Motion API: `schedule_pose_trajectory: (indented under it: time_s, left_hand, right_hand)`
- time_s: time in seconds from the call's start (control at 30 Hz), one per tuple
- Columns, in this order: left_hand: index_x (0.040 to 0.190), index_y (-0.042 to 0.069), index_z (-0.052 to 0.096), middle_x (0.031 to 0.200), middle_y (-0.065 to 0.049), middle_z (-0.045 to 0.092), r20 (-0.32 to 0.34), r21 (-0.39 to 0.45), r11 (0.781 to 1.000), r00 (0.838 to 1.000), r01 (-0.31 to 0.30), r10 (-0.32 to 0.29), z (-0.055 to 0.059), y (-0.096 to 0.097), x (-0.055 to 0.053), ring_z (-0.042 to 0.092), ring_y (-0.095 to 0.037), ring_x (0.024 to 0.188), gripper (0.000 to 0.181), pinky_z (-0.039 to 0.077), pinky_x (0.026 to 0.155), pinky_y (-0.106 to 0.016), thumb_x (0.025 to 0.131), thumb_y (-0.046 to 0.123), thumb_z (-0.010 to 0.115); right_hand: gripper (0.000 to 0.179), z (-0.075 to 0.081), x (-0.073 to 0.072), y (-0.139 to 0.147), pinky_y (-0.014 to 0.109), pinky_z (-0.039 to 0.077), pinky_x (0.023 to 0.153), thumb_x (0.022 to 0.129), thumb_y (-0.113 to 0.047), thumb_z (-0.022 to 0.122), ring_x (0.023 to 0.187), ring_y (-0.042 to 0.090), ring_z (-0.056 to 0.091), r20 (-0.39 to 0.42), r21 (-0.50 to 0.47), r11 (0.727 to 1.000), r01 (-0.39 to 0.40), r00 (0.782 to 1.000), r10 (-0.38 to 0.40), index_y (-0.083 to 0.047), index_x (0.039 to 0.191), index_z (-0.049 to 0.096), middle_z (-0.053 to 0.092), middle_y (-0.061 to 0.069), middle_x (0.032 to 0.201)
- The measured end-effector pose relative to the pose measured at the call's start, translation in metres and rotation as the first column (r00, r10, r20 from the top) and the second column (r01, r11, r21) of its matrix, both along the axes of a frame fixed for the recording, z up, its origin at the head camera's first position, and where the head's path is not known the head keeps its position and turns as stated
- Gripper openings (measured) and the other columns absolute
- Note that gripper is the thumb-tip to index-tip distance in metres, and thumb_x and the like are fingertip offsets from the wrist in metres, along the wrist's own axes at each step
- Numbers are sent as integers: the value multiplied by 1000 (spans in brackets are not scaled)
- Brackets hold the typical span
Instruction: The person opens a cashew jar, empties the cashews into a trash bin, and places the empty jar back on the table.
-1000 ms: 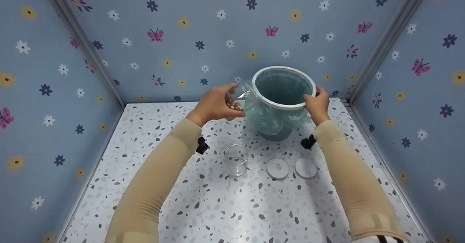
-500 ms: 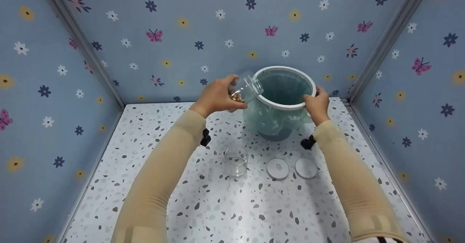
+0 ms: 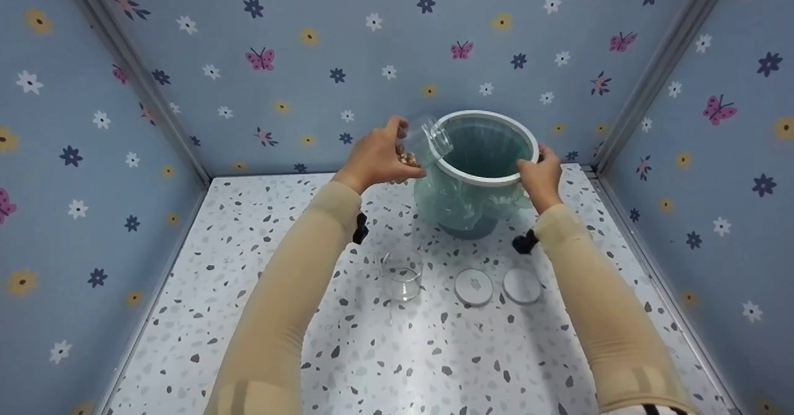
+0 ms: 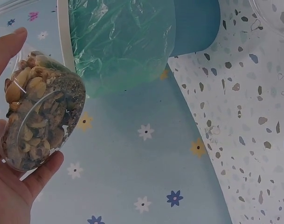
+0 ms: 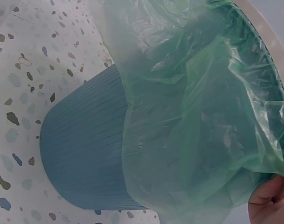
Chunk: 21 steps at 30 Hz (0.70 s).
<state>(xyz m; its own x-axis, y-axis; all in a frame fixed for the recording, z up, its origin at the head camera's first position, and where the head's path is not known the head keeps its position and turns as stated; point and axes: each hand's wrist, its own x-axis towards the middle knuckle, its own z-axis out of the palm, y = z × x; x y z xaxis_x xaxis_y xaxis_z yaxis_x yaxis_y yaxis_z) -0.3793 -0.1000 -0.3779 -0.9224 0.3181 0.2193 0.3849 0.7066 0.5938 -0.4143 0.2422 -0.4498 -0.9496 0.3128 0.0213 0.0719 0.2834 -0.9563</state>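
My left hand (image 3: 375,157) grips a clear jar (image 3: 438,140) around its body, thumb on the near side. Tilted sideways, the jar has its mouth at the left edge of a bin's white rim (image 3: 477,181). Brown nut-like pieces (image 4: 37,88) and dark grit lie toward the jar's bottom. A green plastic bag (image 3: 462,207) lines the blue bin (image 4: 195,28) and hangs over its outside. On the bin's right side, my right hand (image 3: 544,176) grips the rim with the thumb in front; its other fingers are partly hidden. In the right wrist view the bag covers the bin's upper part.
Another clear glass jar (image 3: 404,286) stands on the speckled table (image 3: 397,365), in front of the bin. Two white round lids (image 3: 474,287) lie side by side to its right. Flower-patterned walls (image 3: 310,92) close in the back and both sides.
My left hand has moved up and slightly right, bringing the tilted jar's mouth higher at the bin's rim. My right hand has kept its grip on the rim.
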Motion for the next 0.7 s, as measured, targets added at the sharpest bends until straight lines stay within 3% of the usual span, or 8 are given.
schedule_pose_trajectory:
  time_s: [0.23, 0.37, 0.7]
  left_hand:
    - [153, 13, 47, 146, -11, 65, -26, -18, 1000, 1000, 8, -8, 0, 5, -6, 69, -26, 117, 92, 58, 108, -45, 80, 35, 98]
    - [156, 12, 46, 131, -11, 69, -49, -52, 998, 998, 24, -26, 2, 7, -9, 69, -24, 107, 91, 59, 103, -44, 82, 30, 96]
    - [161, 8, 48, 133, -10, 67, -94, -149, 988, 994, 46, -60, 14, 17, -16, 63, -27, 117, 89, 53, 113, -45, 84, 20, 92]
  right_hand:
    - [69, 2, -1, 0, 45, 46, 125, 102, -3, 55, 155, 35, 49, 1, 3, 1000, 3, 1000, -3, -2, 169, 35, 45, 22, 168]
    - [70, 2, 0, 0, 46, 47, 124, 102, -3, 55, 155, 36, 49, -5, 5, 1000, -5, 1000, 5, -3, 169, 35, 45, 22, 168]
    - [70, 0, 1, 0, 46, 47, 123, 101, -3, 55, 154, 36, 49, -22, 10, 1000, -9, 1000, 9, -2, 168, 35, 46, 23, 167]
